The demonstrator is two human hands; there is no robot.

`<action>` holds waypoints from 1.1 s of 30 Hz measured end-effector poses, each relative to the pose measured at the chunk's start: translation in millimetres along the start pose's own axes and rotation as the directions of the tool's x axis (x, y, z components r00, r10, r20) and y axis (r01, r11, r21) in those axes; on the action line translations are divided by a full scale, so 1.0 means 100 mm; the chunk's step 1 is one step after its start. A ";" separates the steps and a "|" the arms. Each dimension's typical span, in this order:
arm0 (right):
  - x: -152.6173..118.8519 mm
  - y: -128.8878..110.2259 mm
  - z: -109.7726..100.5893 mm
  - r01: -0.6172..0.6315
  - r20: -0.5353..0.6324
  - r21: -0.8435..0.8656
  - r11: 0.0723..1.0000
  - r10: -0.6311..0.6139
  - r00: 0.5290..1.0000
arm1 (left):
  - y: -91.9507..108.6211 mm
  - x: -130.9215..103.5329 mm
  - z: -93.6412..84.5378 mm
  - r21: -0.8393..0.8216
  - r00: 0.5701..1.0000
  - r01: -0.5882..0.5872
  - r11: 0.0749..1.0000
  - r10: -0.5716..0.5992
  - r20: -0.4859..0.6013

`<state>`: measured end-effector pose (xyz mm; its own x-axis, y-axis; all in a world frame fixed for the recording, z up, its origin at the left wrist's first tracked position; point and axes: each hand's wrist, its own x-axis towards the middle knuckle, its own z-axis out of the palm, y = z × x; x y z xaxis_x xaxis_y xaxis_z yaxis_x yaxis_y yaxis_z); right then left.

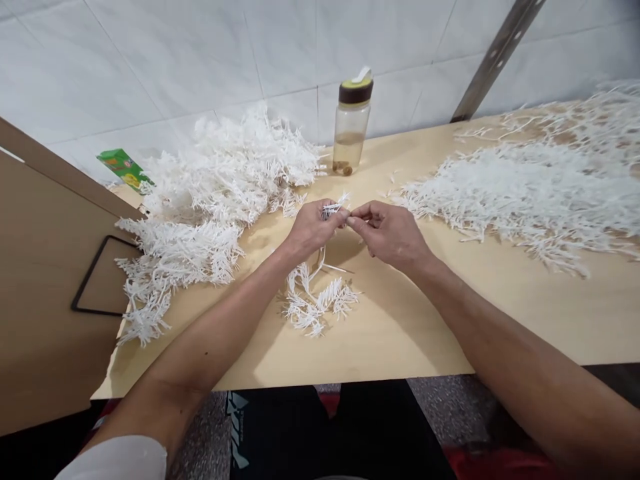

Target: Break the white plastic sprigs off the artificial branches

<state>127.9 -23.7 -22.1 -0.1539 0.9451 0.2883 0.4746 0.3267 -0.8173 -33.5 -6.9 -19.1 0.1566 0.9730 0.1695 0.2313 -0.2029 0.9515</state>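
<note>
My left hand (317, 227) is closed around a white artificial sprig (334, 209), whose frilly tips poke out above the thumb. Thumb and forefinger of my right hand (383, 230) pinch together right beside the left fingertips. Whatever lies in that pinch is too small to make out. From below my left hand a thin white stem runs down to a feathery white branch (320, 303) resting on the wooden table (400, 340).
A big heap of white sprigs (230, 173) covers the table's left side. On the right lies a spread of white pieces (530, 193). Near the tiled wall stands a bottle (350, 127) of liquid. A green carton (124, 168) and cardboard box (55, 287) are at left.
</note>
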 end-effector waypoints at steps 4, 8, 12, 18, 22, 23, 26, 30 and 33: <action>0.01 0.05 0.01 -0.012 -0.047 -0.010 1.000 0.012 0.999 | 0.00 0.01 0.01 0.076 1.000 0.028 0.997 -0.028 -0.001; 0.01 0.02 0.00 -0.084 -0.035 0.006 0.996 0.084 0.996 | 0.02 0.00 0.02 0.148 1.000 -0.020 0.989 0.020 0.003; 0.02 0.00 0.01 -0.130 -0.035 -0.003 0.992 0.130 0.991 | 0.04 -0.03 0.03 0.263 0.994 -0.097 0.960 0.107 -0.023; 0.02 0.02 0.02 -0.163 -0.020 -0.062 0.985 0.162 0.987 | 0.10 -0.11 0.06 0.522 0.973 -0.184 0.833 0.229 -0.023; 0.02 0.02 0.04 -0.191 -0.008 -0.061 0.980 0.191 0.982 | 0.10 -0.13 0.07 0.620 0.963 -0.216 0.754 0.271 0.005; 0.02 0.02 0.05 -0.189 -0.006 -0.060 0.980 0.189 0.982 | 0.10 -0.13 0.07 0.630 0.964 -0.210 0.748 0.267 0.005; 0.00 0.03 0.08 -0.170 0.016 -0.069 0.983 0.171 0.985 | 0.12 -0.14 0.06 0.622 0.974 -0.174 0.763 0.226 -0.005; -0.01 0.01 0.09 -0.112 -0.004 -0.109 0.988 0.112 0.994 | 0.14 -0.12 0.04 0.509 0.991 -0.106 0.854 0.134 -0.020; -0.03 -0.01 0.09 -0.080 -0.033 -0.109 0.991 0.077 0.997 | 0.10 -0.08 0.03 0.357 0.997 -0.042 0.933 0.062 -0.045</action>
<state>119.9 -26.3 -27.1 -0.0886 0.9664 0.2412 0.5769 0.2472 -0.7785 -30.0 -17.0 -11.9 0.1272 0.9625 0.2395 0.5519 -0.2693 0.7893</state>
